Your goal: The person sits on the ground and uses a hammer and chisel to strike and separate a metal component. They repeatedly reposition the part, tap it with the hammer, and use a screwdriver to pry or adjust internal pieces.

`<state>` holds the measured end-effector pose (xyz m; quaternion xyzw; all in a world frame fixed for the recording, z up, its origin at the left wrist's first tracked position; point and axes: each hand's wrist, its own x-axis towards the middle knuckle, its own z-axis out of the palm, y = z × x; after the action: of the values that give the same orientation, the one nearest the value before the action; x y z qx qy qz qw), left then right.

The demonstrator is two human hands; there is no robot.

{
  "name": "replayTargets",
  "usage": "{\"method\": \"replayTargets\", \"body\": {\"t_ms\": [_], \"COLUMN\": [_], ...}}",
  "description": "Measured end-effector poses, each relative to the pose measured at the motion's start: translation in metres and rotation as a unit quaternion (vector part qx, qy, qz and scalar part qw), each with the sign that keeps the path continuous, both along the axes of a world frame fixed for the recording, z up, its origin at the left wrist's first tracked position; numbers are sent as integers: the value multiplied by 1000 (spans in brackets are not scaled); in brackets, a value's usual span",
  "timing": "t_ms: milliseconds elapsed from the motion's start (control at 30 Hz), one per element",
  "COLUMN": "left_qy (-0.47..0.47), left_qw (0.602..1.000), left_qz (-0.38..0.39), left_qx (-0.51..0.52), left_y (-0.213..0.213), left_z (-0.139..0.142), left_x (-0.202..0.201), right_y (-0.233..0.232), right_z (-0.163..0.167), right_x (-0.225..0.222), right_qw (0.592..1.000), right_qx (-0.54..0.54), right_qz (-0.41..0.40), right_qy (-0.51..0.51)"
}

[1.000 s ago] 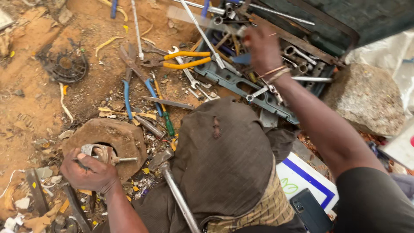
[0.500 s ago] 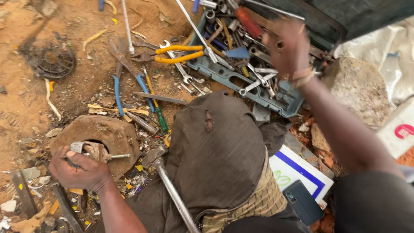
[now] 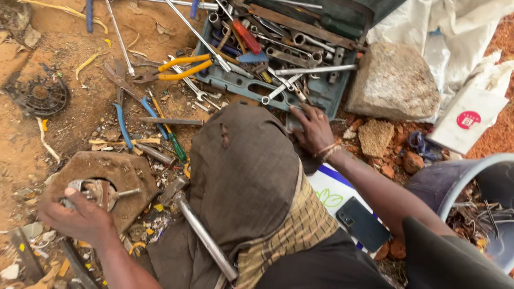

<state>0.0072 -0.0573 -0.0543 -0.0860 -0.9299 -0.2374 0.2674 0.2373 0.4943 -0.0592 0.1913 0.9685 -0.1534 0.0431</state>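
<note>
My left hand grips a small metal part seated in the rusty block. Right of that block, my right hand rests open-fingered at the toolbox edge; I judge tool-picking comes next, needing a careful reach.

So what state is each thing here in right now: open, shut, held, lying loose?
Tool case: open, full of wrenches.
Left hand: gripping a round metal part on a rusty plate.
Right hand: resting at the case's edge, holding nothing visible.
Yellow-handled pliers: lying loose on dirt.
Phone: face down, screen hidden.
</note>
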Motion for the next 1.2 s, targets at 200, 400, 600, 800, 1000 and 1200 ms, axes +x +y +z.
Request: {"method": "replayTargets", "body": {"t_ms": [200, 400, 600, 800, 1000, 1200], "left_qy": [-62, -194, -433, -448, -394, -483], "left_qw": [986, 979, 864, 847, 892, 853], "left_qz": [127, 58, -12, -60, -73, -69], "left_qx": [-83, -35, -257, -280, -208, -182], "left_y": [8, 48, 86, 90, 101, 99], "left_z": [8, 9, 11, 10, 21, 11], "left_x": [108, 166, 172, 182, 222, 210], "right_y": [4, -36, -49, -14, 6, 18], "right_z": [-1, -12, -12, 0, 15, 109], "right_x": [13, 30, 25, 44, 52, -35], "right_qw": [1000, 985, 850, 841, 880, 896], "right_qx": [23, -71, -487, -515, -277, 269], "right_qz": [0, 118, -201, -134, 27, 208], "right_qy": [8, 107, 22, -102, -384, -286]}}
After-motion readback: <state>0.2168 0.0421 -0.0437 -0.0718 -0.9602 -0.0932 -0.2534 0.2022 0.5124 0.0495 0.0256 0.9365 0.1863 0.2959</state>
